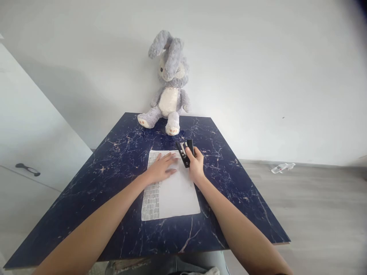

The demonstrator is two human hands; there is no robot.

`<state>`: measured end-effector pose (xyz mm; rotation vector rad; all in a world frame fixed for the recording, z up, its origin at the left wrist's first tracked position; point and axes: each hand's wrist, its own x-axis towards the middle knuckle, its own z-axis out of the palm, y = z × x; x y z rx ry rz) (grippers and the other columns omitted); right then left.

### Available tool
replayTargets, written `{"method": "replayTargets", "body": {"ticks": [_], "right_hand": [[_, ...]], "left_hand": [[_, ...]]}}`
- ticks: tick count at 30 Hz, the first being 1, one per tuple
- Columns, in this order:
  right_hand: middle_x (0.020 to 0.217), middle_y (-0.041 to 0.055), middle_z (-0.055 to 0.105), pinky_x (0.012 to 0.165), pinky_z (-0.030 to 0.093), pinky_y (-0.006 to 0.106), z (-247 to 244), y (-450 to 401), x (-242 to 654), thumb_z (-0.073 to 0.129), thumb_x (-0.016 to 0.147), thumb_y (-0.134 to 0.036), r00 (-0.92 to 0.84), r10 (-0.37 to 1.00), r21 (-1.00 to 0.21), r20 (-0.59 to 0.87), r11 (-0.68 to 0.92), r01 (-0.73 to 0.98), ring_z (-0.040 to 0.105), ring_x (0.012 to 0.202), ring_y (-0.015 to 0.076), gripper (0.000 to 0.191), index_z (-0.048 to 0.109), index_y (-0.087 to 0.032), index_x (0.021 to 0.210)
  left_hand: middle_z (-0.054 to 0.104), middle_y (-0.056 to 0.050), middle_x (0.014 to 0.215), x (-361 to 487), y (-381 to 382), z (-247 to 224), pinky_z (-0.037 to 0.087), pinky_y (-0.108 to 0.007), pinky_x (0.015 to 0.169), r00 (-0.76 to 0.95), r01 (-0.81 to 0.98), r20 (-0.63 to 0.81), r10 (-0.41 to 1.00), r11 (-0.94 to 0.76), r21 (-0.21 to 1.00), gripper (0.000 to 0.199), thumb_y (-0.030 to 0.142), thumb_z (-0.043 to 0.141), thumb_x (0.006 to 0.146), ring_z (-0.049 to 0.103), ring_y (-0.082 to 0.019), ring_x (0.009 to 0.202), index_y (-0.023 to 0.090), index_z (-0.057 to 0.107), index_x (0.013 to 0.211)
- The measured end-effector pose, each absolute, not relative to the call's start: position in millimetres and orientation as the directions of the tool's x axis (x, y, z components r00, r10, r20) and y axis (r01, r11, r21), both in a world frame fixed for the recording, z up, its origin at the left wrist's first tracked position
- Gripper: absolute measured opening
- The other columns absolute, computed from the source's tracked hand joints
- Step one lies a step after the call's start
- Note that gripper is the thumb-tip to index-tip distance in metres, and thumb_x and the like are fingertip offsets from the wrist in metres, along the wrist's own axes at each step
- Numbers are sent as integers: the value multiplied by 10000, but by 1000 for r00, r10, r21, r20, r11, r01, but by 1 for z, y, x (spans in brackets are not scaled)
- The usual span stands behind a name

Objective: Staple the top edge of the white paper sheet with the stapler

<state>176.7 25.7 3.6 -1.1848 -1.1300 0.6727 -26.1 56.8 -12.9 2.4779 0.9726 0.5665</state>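
Observation:
A white sheet of paper (177, 194) with a patterned strip down its left side lies on the dark blue marbled table (109, 164). My left hand (162, 168) rests on the upper part of the sheet, its fingers spread and pointing right. Over the sheet's upper right corner, my right hand (196, 162) is wrapped round a black stapler-like tool (184, 153), with the thumb on its inner side. The tool's far end points away from me. Whether it touches the paper cannot be told.
A grey plush rabbit (169, 100) sits at the table's far edge against the white wall. To the left stands a white cabinet (34, 133) with a dark handle. A clear plastic item (282, 168) lies on the floor at right.

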Motion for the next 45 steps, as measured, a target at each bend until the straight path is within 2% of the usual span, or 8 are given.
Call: {"method": "replayTargets", "body": {"ticks": [3, 7, 15, 19, 25, 36, 40, 45], "right_hand": [[880, 13, 686, 689, 521, 298, -3, 27, 168, 608, 937, -642, 190, 953, -968, 234, 247, -43, 624, 753, 188, 406, 636, -244, 1010], [940, 31, 728, 736, 539, 336, -4, 29, 171, 719, 885, -593, 84, 956, -960, 282, 280, 28, 654, 813, 220, 398, 721, -234, 1056], [1075, 54, 786, 924, 544, 431, -1, 27, 172, 761, 868, -521, 8, 914, -896, 406, 397, 201, 701, 967, 283, 424, 793, -231, 1175], [1074, 51, 787, 900, 553, 422, -2, 30, 173, 758, 865, -539, -39, 919, -903, 393, 394, 173, 702, 958, 277, 442, 793, -229, 1178], [1094, 49, 779, 917, 551, 406, -4, 33, 173, 787, 837, -566, -82, 939, -940, 335, 339, 43, 707, 1000, 274, 464, 790, -243, 1170], [1125, 79, 758, 865, 588, 415, -7, 40, 176, 562, 965, -634, -201, 977, -937, 71, -3, -348, 700, 987, 256, 489, 737, -216, 1149], [1067, 97, 746, 726, 576, 365, -7, 39, 171, 563, 942, -716, -340, 940, -918, -20, -153, -366, 687, 858, 228, 572, 674, -213, 1191], [731, 26, 622, 508, 387, 270, -8, 38, 173, 584, 913, -755, -397, 914, -869, -82, -261, -420, 479, 535, 126, 556, 628, -205, 979]], "left_hand": [[699, -105, 1336, -34, 72, -15, 409, -500, 1175, 351, 349, 380, 856, -496, 795, 268, 317, 518, 955, 614, -290, 1303, 221, 731, 1086], [736, -81, 1152, -43, 85, -17, 530, -438, 1036, 45, -46, 301, 952, -299, 953, 191, 338, 598, 890, 669, -279, 1164, 203, 710, 966], [736, -126, 1248, -40, 75, -8, 550, -439, 1040, 241, -137, 315, 918, -290, 947, 400, 520, 598, 979, 679, -302, 1214, 189, 758, 1136], [757, -142, 1230, -38, 72, -8, 577, -464, 998, 377, -51, 293, 878, -296, 954, 555, 483, 864, 780, 704, -338, 1184, 181, 729, 1226], [779, -127, 1141, -38, 72, -9, 580, -465, 1005, 370, 3, 320, 872, -345, 938, 611, 390, 899, 758, 739, -302, 1097, 182, 700, 1297], [780, -150, 1187, -42, 78, -14, 561, -487, 1035, 162, -136, 339, 927, -319, 938, 526, 373, 914, 746, 733, -316, 1119, 155, 770, 1202], [768, -144, 1224, -44, 81, -17, 566, -480, 1022, 94, -214, 327, 940, -302, 929, 544, 362, 933, 728, 724, -312, 1133, 169, 770, 1209], [749, -132, 1246, -40, 79, -15, 587, -437, 940, 114, -287, 264, 958, -222, 932, 530, 364, 934, 733, 708, -310, 1142, 185, 761, 1201]]}}
